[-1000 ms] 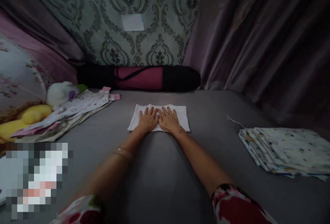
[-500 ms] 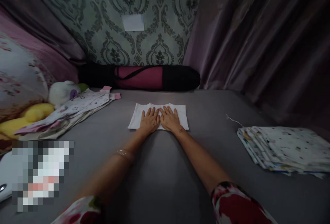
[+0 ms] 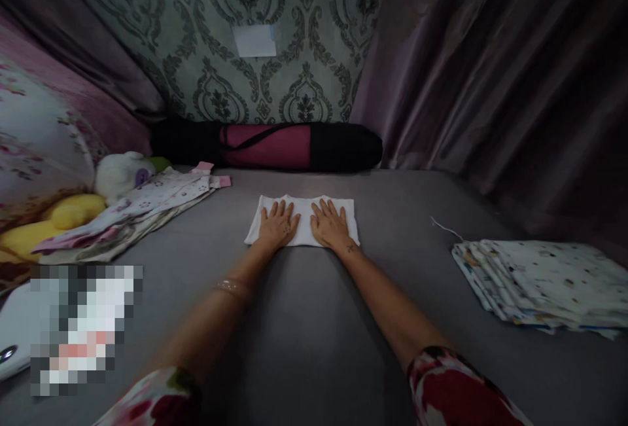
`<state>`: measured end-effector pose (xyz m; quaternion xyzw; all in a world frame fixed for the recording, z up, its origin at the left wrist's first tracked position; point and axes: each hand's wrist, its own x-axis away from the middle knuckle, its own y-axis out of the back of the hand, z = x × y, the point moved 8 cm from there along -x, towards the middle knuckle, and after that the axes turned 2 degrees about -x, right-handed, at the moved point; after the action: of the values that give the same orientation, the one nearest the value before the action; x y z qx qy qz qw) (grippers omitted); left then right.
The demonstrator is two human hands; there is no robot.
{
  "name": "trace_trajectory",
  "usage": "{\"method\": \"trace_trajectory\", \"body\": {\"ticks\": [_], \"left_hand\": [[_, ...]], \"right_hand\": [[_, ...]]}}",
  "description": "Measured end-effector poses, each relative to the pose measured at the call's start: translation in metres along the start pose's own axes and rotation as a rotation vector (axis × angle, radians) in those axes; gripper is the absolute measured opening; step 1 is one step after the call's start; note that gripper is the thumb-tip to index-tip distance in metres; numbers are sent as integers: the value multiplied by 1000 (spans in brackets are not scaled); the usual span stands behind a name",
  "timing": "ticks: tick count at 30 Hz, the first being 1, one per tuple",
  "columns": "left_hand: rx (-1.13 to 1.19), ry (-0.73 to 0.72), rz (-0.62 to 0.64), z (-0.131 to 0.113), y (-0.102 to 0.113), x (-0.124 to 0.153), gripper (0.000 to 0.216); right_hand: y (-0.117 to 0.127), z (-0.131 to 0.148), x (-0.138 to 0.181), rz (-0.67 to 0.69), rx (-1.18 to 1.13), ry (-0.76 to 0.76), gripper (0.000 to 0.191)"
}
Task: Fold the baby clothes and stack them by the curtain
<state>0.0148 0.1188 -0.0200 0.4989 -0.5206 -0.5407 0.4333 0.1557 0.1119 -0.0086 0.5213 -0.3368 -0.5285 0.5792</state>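
A folded white cloth [image 3: 303, 230] lies flat on the grey bed sheet [image 3: 314, 321], straight ahead of me. My left hand [image 3: 279, 224] rests palm down on its left half, fingers spread. On the right half lies my right hand [image 3: 330, 224], also flat with the fingers apart. A strip of white cloth shows between the two hands. Neither hand grips anything; the parts of the cloth under the palms are hidden.
To the right sits a stack of folded printed cloths [image 3: 544, 282]. On the left are printed clothes [image 3: 147, 207], a yellow plush toy [image 3: 71, 213] and a white plush toy [image 3: 118, 174]. A long black and pink bag [image 3: 265, 146] lies along the wall.
My hands have slid apart over the white cloth, the left one leftward and the right one rightward. Before, they lay side by side near its middle.
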Motion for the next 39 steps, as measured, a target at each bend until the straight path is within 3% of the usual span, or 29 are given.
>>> {"method": "trace_trajectory", "body": {"ticks": [8, 14, 18, 23, 27, 31, 39], "left_hand": [[36, 3, 61, 0, -1, -1, 61], [18, 43, -64, 21, 7, -2, 63], [53, 83, 17, 29, -6, -4, 66], [91, 78, 70, 31, -1, -5, 68], [103, 72, 11, 48, 7, -3, 66], [159, 71, 91, 64, -6, -1, 62], [386, 85, -22, 78, -6, -4, 58]], "right_hand": [[-1, 0, -1, 62, -35, -16, 53], [8, -18, 0, -30, -9, -83, 59], [-2, -23, 0, -33, 8, -99, 61], [-3, -27, -3, 38, -16, -99, 61], [8, -47, -5, 16, -22, -144, 61], [6, -63, -2, 4, 9, -142, 62], [9, -59, -3, 51, 29, -144, 61]]}}
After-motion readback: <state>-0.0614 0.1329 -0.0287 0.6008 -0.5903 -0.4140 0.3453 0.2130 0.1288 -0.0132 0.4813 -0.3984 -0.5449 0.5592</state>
